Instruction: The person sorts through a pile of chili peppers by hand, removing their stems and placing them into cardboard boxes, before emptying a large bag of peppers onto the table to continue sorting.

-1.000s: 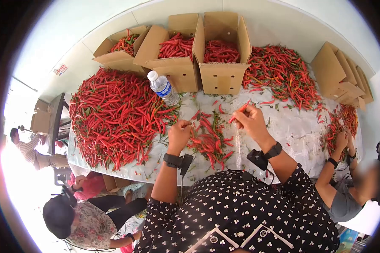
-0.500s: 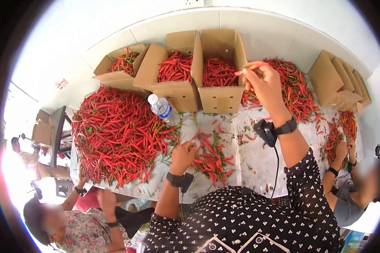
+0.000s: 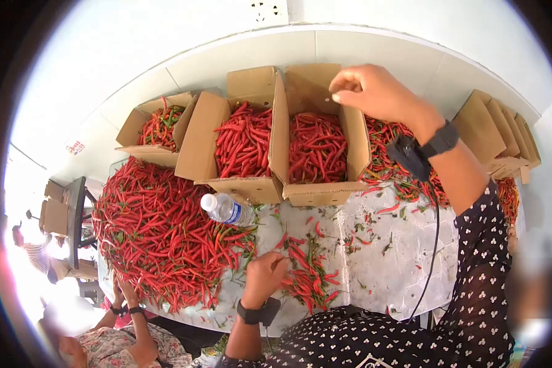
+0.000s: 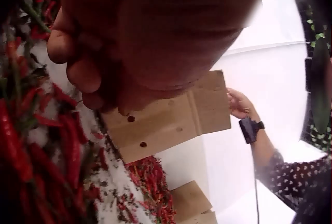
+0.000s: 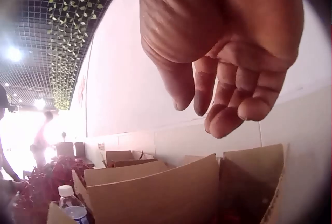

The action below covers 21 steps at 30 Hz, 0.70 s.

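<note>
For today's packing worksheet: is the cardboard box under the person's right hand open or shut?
Open. In the head view the flaps of the cardboard box stand up, red chillies show inside, and the right hand hangs above it.

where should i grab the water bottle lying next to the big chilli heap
Probably take the water bottle by the middle of its clear body, from above, with fingers spanning its width. It lies on its side, white cap toward the chilli heap, with a cardboard box close behind, so the top looks like the freest side.
</note>
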Each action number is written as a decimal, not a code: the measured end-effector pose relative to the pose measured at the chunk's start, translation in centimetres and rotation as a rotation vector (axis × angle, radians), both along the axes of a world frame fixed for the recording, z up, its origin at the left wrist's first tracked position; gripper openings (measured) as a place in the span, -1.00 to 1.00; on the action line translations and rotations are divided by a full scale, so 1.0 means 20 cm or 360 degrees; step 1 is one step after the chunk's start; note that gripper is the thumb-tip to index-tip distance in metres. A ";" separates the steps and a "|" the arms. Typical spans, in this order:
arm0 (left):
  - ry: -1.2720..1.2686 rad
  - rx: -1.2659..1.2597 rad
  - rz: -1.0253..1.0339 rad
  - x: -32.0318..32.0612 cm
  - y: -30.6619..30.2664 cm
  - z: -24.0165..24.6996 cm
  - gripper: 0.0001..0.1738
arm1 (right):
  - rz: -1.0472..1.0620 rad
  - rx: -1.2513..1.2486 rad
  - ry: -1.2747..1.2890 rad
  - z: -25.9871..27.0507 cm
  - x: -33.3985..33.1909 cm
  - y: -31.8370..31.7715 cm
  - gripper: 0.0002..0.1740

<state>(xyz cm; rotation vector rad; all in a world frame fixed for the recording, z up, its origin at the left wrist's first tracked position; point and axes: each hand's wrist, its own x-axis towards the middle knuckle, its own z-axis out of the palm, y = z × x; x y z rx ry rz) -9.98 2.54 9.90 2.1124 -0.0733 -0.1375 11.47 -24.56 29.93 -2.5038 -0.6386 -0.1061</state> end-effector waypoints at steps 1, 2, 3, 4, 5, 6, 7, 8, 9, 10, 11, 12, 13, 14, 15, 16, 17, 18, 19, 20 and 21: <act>-0.0068 -0.0085 -0.0014 0.04 -0.01 0.10 -0.88 | 0.0004 0.0091 0.0022 -0.04 -0.02 -0.02 -0.69; -0.0058 -0.0082 -0.0019 0.09 -0.01 0.22 -0.88 | 0.0010 0.0181 0.0048 -0.08 -0.05 -0.03 -0.68; -0.0083 -0.0114 -0.0043 0.14 -0.01 0.35 -0.88 | -0.0009 0.0139 -0.0101 -0.16 -0.07 -0.06 -0.67; -0.0111 -0.0146 -0.0059 0.20 -0.01 0.46 -0.89 | -0.0023 0.0144 -0.0337 -0.28 -0.07 -0.09 -0.62; -0.0181 -0.0095 -0.0080 0.26 -0.01 0.53 -0.89 | -0.0108 0.0163 -0.0374 -0.36 -0.10 -0.09 -0.59; -0.0252 -0.0040 -0.0100 0.33 -0.02 0.60 -0.89 | -0.0193 0.0186 -0.0411 -0.42 -0.12 -0.10 -0.55; -0.0268 0.0061 -0.0196 0.40 -0.06 0.71 -0.88 | -0.0197 0.0334 -0.0326 -0.47 -0.12 -0.11 -0.55; -0.0281 0.0165 -0.0292 0.48 -0.10 0.82 -0.87 | -0.0185 0.0349 -0.0316 -0.47 -0.13 -0.11 -0.55; -0.0412 0.0317 -0.0390 0.56 -0.14 0.89 -0.85 | -0.0288 0.0468 -0.0213 -0.45 -0.15 -0.09 -0.52; -0.0542 0.0473 -0.0500 0.63 -0.19 0.94 -0.83 | -0.0400 0.0589 -0.0108 -0.45 -0.15 -0.09 -0.47; -0.0540 0.0510 -0.0558 0.71 -0.25 0.99 -0.81 | -0.0433 0.0674 -0.0104 -0.47 -0.16 -0.10 -0.44; -0.0539 0.0542 -0.0615 0.80 -0.33 1.02 -0.79 | -0.0447 0.0696 -0.0076 -0.50 -0.18 -0.11 -0.44; -0.0408 0.0565 -0.0755 0.91 -0.38 1.00 -0.77 | -0.0351 0.0743 -0.0014 -0.52 -0.19 -0.12 -0.45; -0.0290 0.0588 -0.0883 1.01 -0.42 0.97 -0.76 | -0.0246 0.0789 0.0033 -0.53 -0.20 -0.13 -0.46; -0.0059 0.0678 -0.0936 1.09 -0.48 0.94 -0.76 | -0.0250 0.0862 0.0054 -0.53 -0.22 -0.13 -0.48; 0.0179 0.0766 -0.0984 1.14 -0.54 0.89 -0.76 | -0.0244 0.0884 0.0060 -0.54 -0.23 -0.13 -0.48; 0.0303 0.1052 -0.0999 1.19 -0.60 0.83 -0.73 | -0.0233 0.0911 -0.0100 -0.56 -0.23 -0.13 -0.52; 0.0429 0.1338 -0.1010 1.21 -0.64 0.76 -0.70 | -0.0224 0.0938 -0.0262 -0.58 -0.24 -0.13 -0.55; 0.0442 0.1357 -0.1007 1.22 -0.67 0.68 -0.70 | -0.0224 0.0960 -0.0255 -0.58 -0.26 -0.12 -0.55; 0.0335 0.1476 -0.1067 1.22 -0.69 0.61 -0.62 | -0.0259 0.1018 -0.0188 -0.57 -0.28 -0.12 -0.55; 0.0223 0.1590 -0.1130 1.21 -0.71 0.53 -0.53 | -0.0296 0.1070 -0.0121 -0.56 -0.30 -0.12 -0.56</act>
